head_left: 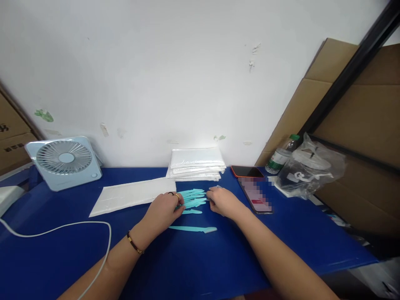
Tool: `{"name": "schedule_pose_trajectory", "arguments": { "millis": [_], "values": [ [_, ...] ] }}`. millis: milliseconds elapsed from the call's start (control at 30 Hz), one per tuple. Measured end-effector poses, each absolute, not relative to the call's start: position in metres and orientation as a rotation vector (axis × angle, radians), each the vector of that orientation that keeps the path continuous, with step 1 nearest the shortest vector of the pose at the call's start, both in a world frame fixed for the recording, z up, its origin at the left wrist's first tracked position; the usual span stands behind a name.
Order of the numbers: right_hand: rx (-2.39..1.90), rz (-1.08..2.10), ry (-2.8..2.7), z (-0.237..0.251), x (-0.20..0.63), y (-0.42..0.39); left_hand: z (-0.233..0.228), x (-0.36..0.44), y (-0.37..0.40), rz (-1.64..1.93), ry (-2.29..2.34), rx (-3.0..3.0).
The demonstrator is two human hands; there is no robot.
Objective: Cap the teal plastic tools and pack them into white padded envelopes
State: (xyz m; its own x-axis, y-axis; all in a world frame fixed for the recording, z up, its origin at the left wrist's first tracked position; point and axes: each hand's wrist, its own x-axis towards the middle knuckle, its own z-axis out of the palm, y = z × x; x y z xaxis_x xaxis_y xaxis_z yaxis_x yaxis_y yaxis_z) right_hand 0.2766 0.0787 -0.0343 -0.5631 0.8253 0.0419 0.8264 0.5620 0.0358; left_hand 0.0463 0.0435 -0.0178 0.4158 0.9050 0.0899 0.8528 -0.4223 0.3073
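Several teal eyebrow razors (193,202) lie in a loose bunch on the blue table, blades pointing right. My left hand (165,208) is closed over their handle ends, with a ring on one finger. Just right of the blade ends, my right hand (223,202) has its fingers curled together. A bit of something clear or greyish shows at its fingertips, too small to name. Nearer to me, one eyebrow razor lies apart, parallel to the bunch. Beside my left hand lies a flat white padded mailer (131,195).
White padded mailers (196,160) are stacked against the wall. A light blue fan (65,160) stands at left, its white cable (62,227) crossing near my left forearm. Two phones (256,196), a water bottle (279,158) and a plastic-wrapped container (309,168) are at right.
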Motion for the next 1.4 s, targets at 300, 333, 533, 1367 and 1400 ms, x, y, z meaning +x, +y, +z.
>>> {"name": "schedule_pose_trajectory", "arguments": {
  "millis": [300,333,533,1367,1400],
  "values": [
    [-1.253,0.591,-2.267,-0.036,0.288,0.083,-0.016,0.041,0.044,0.436,1.522,2.327],
    [-1.204,0.754,-2.129,-0.035,0.29,0.084,-0.017,0.04,0.044,0.452,1.495,2.3],
    [-1.015,1.259,-1.672,-0.031,0.288,0.085,-0.024,0.038,0.047,0.533,1.385,2.166],
    [-1.385,0.902,-2.264,-0.016,0.31,0.075,-0.024,0.044,0.038,0.238,1.344,2.329],
    [-1.439,0.807,-2.322,-0.016,0.313,0.076,-0.024,0.044,0.039,0.244,1.365,2.342]
  ]
}}
